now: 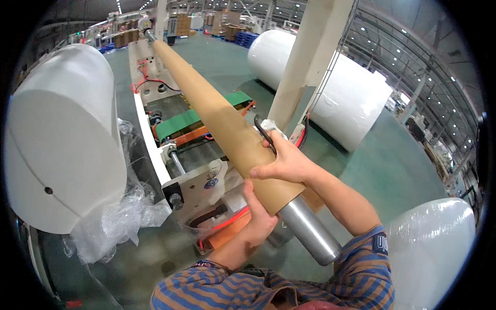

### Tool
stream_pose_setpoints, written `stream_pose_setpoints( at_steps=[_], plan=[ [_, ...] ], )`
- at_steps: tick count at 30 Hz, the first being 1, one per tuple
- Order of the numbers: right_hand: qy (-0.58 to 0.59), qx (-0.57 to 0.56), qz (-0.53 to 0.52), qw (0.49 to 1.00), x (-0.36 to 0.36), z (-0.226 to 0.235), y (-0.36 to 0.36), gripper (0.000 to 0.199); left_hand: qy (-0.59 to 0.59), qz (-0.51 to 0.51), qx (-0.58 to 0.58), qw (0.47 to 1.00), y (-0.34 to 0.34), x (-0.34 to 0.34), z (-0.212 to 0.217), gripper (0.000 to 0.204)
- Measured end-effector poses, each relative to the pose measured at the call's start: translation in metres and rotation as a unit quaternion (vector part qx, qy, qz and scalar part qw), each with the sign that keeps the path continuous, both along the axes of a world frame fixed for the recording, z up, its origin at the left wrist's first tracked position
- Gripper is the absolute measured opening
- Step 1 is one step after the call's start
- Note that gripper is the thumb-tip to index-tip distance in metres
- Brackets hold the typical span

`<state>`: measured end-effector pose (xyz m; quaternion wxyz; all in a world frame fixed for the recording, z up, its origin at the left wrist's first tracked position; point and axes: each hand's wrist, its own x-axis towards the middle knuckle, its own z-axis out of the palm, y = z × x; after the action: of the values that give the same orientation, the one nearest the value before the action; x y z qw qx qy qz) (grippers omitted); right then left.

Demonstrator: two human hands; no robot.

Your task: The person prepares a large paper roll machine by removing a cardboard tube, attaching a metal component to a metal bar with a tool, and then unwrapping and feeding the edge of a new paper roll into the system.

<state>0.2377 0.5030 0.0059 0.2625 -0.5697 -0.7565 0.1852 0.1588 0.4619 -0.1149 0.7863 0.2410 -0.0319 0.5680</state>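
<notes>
A long brown cardboard tube runs from the far left down toward me, sleeved over a shiny metal shaft whose bare end sticks out at the near side. My left hand is closed against the tube's left side near its end, thumb up and fingers hidden underneath. On top of the tube lies my right hand, its thumb stretched toward my left thumb. The fingers of that hand are curled about a thin, black, curved thing, whose kind I cannot make out.
A big white roll stands left, crumpled clear film beside it. Beneath the tube are a machine frame and a green belt. A cream post rises right; wrapped white rolls lie beyond, another at near right.
</notes>
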Motion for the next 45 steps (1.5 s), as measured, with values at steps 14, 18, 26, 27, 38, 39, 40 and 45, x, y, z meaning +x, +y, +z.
stream_pose_setpoints(
  at_steps=[14,18,26,27,38,39,40,45],
  plan=[
    [-0.022,-0.072,-0.056,0.996,-0.031,0.011,-0.007,0.071,0.121,0.183,0.058,0.974,-0.006,0.003,-0.042,0.065],
    [-0.008,-0.077,-0.057,0.995,-0.033,0.008,-0.008,0.07,-0.078,0.003,-0.154,0.985,0.009,0.0,-0.02,0.071],
    [0.084,-0.121,-0.018,0.989,-0.016,0.004,-0.001,0.095,-0.049,-0.038,-0.193,0.979,0.006,-0.001,-0.002,0.071],
    [0.096,-0.137,-0.011,0.986,-0.017,0.006,-0.001,0.101,-0.054,-0.036,-0.185,0.981,0.007,-0.001,-0.004,0.071],
    [0.037,-0.109,-0.012,0.993,-0.016,0.002,0.003,0.1,-0.056,-0.05,-0.178,0.981,0.007,0.0,-0.011,0.074],
    [0.05,-0.114,-0.011,0.992,-0.013,0.0,0.005,0.1,-0.049,-0.069,-0.172,0.982,0.005,-0.003,-0.007,0.074],
    [0.063,-0.118,-0.01,0.991,-0.01,-0.001,0.005,0.1,-0.041,-0.088,-0.166,0.981,0.004,-0.004,-0.004,0.075],
    [0.137,-0.155,-0.01,0.978,-0.003,0.0,0.003,0.092,-0.071,-0.096,-0.149,0.982,0.011,0.004,-0.008,0.074]
  ],
)
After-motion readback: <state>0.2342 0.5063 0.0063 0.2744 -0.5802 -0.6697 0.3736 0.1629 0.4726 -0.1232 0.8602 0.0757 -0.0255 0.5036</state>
